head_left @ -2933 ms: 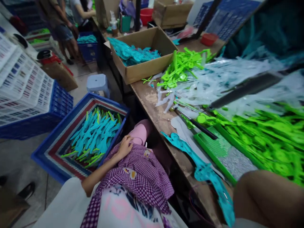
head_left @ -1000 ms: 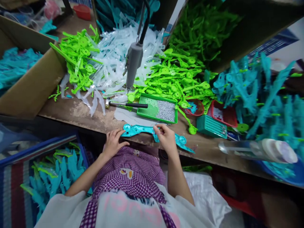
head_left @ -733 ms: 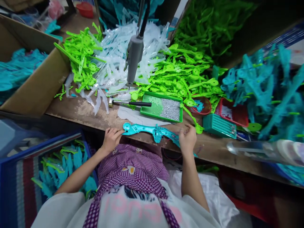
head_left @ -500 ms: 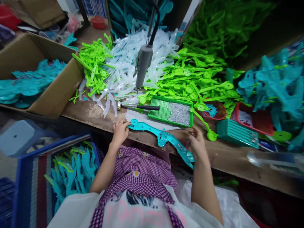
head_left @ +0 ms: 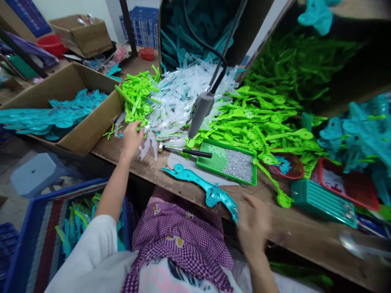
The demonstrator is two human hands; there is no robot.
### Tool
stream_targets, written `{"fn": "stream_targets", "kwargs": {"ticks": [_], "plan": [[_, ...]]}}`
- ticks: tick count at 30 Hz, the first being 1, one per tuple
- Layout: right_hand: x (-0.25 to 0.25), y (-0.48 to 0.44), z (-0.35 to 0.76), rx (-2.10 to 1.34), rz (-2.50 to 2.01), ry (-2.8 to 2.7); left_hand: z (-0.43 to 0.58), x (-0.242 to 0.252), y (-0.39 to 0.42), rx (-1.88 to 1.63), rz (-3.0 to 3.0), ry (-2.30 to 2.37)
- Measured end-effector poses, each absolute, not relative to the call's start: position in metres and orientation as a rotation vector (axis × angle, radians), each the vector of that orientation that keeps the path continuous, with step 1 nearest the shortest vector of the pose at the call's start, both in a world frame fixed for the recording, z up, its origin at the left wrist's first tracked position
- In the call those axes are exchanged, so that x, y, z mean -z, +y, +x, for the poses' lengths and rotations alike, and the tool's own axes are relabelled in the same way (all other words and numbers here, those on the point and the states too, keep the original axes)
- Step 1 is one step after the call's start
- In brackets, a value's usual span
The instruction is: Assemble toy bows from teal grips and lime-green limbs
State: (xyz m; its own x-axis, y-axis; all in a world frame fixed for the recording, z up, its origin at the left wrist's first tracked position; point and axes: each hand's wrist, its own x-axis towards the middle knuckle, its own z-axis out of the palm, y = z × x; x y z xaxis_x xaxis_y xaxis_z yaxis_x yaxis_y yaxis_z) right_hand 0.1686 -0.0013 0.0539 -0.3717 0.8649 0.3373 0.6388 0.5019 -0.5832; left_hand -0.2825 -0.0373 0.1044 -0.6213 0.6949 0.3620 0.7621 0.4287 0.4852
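Note:
My left hand [head_left: 132, 139] reaches to the near edge of a pile of lime-green plastic parts [head_left: 139, 91], its fingers bent around the end of one green part. Across the table's front edge lies a long teal plastic part [head_left: 195, 178], curved, with a round end at the left and a wider bracket towards the right. My right hand [head_left: 255, 221] is beside the right end of this teal part, smeared by motion, so its fingers do not show clearly. A hammer [head_left: 195, 153] with a black handle rests partly on a green tray [head_left: 210, 160] of small metal pieces.
A grey electric screwdriver [head_left: 201, 112] hangs above the table before heaps of clear plastic parts [head_left: 183, 89] and more green ones. At left stands a cardboard box [head_left: 94, 122] of teal parts. Red baskets [head_left: 351, 191] and a teal slotted box [head_left: 322, 199] sit at right.
My left hand has left the teal part's left end and moved up and left to the green pile. My right hand has shifted slightly; the teal part stays on the table edge. The view has turned.

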Motion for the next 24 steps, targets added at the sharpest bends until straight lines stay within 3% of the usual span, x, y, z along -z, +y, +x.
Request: {"fn": "stream_targets", "kwargs": {"ticks": [5, 11, 15, 19, 24], "plan": [[-0.021, -0.016, 0.093, -0.247, -0.982, -2.484, -0.339, -0.086, 0.01, 0.572, -1.132, -2.798], [-0.014, -0.002, 0.098, -0.236, -0.89, -2.674, -0.362, -0.076, 0.012, 0.588, -1.189, -2.776], [-0.049, -0.01, 0.103, -0.263, -0.886, -2.511, -0.353, -0.095, -0.015, 0.734, -1.217, -2.661], [-0.111, -0.015, 0.058, -0.502, -0.876, -2.308, -0.284, -0.104, -0.069, 0.774, -1.442, -2.437], [-0.13, -0.013, 0.012, -0.833, -0.739, -2.698, -0.179, -0.08, -0.125, 0.795, -1.967, -2.379]]}}
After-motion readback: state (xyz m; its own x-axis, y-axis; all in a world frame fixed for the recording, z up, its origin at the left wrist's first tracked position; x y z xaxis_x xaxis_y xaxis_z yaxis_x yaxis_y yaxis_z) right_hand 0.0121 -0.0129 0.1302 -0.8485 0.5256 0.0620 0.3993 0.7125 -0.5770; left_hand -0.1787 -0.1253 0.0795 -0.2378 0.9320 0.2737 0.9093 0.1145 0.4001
